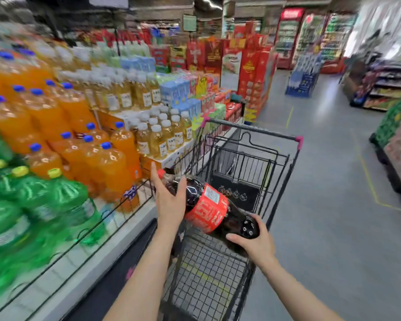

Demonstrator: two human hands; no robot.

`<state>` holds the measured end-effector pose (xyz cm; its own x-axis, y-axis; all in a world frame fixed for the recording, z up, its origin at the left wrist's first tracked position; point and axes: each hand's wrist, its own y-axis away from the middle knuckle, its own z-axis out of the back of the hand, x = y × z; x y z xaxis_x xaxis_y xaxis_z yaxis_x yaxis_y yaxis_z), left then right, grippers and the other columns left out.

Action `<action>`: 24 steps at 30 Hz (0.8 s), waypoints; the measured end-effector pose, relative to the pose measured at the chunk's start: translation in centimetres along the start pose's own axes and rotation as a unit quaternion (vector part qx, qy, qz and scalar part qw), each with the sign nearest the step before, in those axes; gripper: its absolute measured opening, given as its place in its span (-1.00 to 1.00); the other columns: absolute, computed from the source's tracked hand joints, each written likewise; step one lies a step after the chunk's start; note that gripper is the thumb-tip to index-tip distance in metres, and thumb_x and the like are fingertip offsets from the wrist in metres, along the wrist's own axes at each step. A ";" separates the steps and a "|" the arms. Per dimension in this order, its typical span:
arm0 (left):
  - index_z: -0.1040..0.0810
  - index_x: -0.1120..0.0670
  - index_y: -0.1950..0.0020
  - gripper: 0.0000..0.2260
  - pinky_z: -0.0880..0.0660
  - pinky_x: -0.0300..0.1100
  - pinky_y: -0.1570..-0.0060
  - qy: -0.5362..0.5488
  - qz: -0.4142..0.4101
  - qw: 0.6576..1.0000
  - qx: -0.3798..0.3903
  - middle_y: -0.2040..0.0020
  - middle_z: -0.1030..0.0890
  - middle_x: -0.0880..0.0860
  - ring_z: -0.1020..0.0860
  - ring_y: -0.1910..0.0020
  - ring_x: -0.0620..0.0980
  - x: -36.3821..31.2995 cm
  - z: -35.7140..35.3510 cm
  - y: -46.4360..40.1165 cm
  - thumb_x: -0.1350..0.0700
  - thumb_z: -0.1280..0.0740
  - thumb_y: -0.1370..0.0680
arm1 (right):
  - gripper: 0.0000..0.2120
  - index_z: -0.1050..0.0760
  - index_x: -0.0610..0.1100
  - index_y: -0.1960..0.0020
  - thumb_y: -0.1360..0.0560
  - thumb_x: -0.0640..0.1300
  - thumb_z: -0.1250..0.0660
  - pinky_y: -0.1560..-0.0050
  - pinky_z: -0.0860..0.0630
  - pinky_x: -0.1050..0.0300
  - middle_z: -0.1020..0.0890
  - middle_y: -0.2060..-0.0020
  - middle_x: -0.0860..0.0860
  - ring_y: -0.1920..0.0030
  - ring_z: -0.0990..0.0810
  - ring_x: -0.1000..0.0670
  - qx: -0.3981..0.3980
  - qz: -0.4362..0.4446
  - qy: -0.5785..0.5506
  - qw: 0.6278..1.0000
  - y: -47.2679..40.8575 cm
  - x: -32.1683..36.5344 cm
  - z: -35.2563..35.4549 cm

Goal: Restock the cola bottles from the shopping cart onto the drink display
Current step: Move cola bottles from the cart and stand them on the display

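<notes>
A large cola bottle (208, 209) with a red label and red cap lies tilted above the black wire shopping cart (252, 158), cap pointing left toward the drink display (83, 246). My right hand (256, 243) grips the bottle's dark base. My left hand (169, 202) lies against the bottle's neck and shoulder, fingers straight, thumb on the near side. The cart basket below looks empty of other bottles.
The display on the left holds green bottles (33, 205), orange soda bottles (97, 163) and yellow drink bottles (158, 137) behind a low wire rail. Red gift boxes (248, 66) stand beyond the cart. Grey aisle floor (329, 181) stretches to the right, with more shelving there.
</notes>
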<state>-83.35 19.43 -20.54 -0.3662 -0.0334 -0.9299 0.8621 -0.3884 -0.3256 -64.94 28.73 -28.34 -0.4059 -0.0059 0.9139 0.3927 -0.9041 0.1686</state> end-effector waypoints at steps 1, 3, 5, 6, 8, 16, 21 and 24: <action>0.07 -0.04 -0.54 -0.31 0.02 -0.39 -0.30 0.009 -0.001 1.000 -0.003 -0.54 -0.08 0.00 -0.10 -0.48 -0.07 0.0 0.2 0.0 0.03 -0.30 -0.56 | 0.05 -0.33 0.13 -0.31 0.13 0.34 -0.54 -0.28 -0.44 -0.05 -0.54 -0.18 0.06 -0.20 -0.51 -0.02 0.000 0.005 0.001 1.000 -0.1 -0.3 -0.1; 0.00 -0.07 -0.51 -0.33 -0.12 -0.23 -0.35 0.018 0.003 1.000 -0.015 -0.52 -0.13 0.02 -0.18 -0.46 -0.04 -1.0 3.0 1.6 0.02 -0.33 -0.54 | -0.03 -0.31 0.12 -0.31 0.04 0.25 -0.59 -0.27 -0.41 0.01 -0.51 -0.17 0.07 -0.20 -0.48 -0.01 0.016 0.018 -0.002 1.000 2.8 0.8 -0.1; -0.03 -0.08 -0.49 -0.35 -0.22 -0.19 -0.28 0.031 -0.001 0.999 -0.023 -0.47 -0.19 -0.02 -0.26 -0.37 -0.10 -2.3 5.7 3.1 0.02 -0.35 -0.53 | -0.13 -0.28 0.13 -0.31 -0.11 0.10 -0.62 -0.18 -0.41 0.09 -0.49 -0.11 0.08 -0.14 -0.47 0.01 0.034 0.032 -0.004 0.999 5.4 1.4 -0.3; -0.04 -0.08 -0.49 -0.36 -0.24 -0.19 -0.23 0.030 -0.003 0.999 -0.021 -0.45 -0.21 -0.02 -0.28 -0.32 -0.12 -2.8 6.9 3.8 0.03 -0.35 -0.53 | -0.15 -0.27 0.11 -0.34 -0.15 0.06 -0.62 -0.15 -0.39 0.11 -0.48 -0.11 0.08 -0.12 -0.46 0.01 0.038 0.034 -0.004 0.999 6.7 1.6 -0.4; -0.06 -0.09 -0.46 -0.39 -0.26 -0.15 -0.21 0.030 -0.008 0.999 -0.012 -0.44 -0.24 0.03 -0.31 -0.29 -0.09 -3.4 9.3 4.7 0.02 -0.34 -0.53 | -0.13 -0.25 0.07 -0.38 -0.18 0.05 -0.61 -0.12 -0.37 0.14 -0.48 -0.14 0.05 -0.11 -0.44 0.02 0.043 0.044 0.000 0.998 9.4 2.2 -0.9; -0.08 -0.06 -0.41 -0.47 -0.36 -0.11 -0.15 0.048 -0.039 0.998 0.023 -0.19 -0.39 -0.03 -0.46 -0.15 -0.01 -3.6 20.2 9.7 0.03 -0.30 -0.56 | -0.05 -0.24 0.09 -0.39 -0.11 0.16 -0.61 -0.24 -0.40 0.04 -0.47 -0.22 0.05 -0.20 -0.46 -0.02 0.022 0.056 -0.008 0.998 20.7 2.0 -5.4; -0.17 0.07 -0.38 -0.70 -0.27 -0.57 0.12 0.061 -0.069 0.996 0.007 0.03 -0.35 -0.22 -0.36 0.13 -0.59 -4.1 28.8 13.9 0.16 -0.10 -0.65 | 0.02 -0.24 0.19 -0.36 0.03 0.28 -0.56 -0.24 -0.46 -0.11 -0.48 -0.23 0.07 -0.21 -0.48 -0.03 0.011 0.044 -0.021 0.999 29.8 1.6 -9.1; -0.26 -0.05 -0.24 -0.80 -0.28 -0.31 0.08 0.064 -0.074 0.995 -0.015 0.02 -0.39 -0.17 -0.42 0.08 -0.42 -4.7 33.7 15.4 0.17 -0.06 -0.66 | 0.03 -0.26 0.16 -0.35 0.06 0.27 -0.55 -0.16 -0.49 0.00 -0.50 -0.17 0.09 -0.16 -0.51 -0.01 0.022 0.059 -0.038 0.997 34.6 1.9 -11.0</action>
<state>-80.16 -17.45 -15.44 -0.4435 0.1413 -0.8850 0.8125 -0.3533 -0.4636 -61.26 -7.26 -24.83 -0.2912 -0.0764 0.9536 0.4706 -0.8793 0.0732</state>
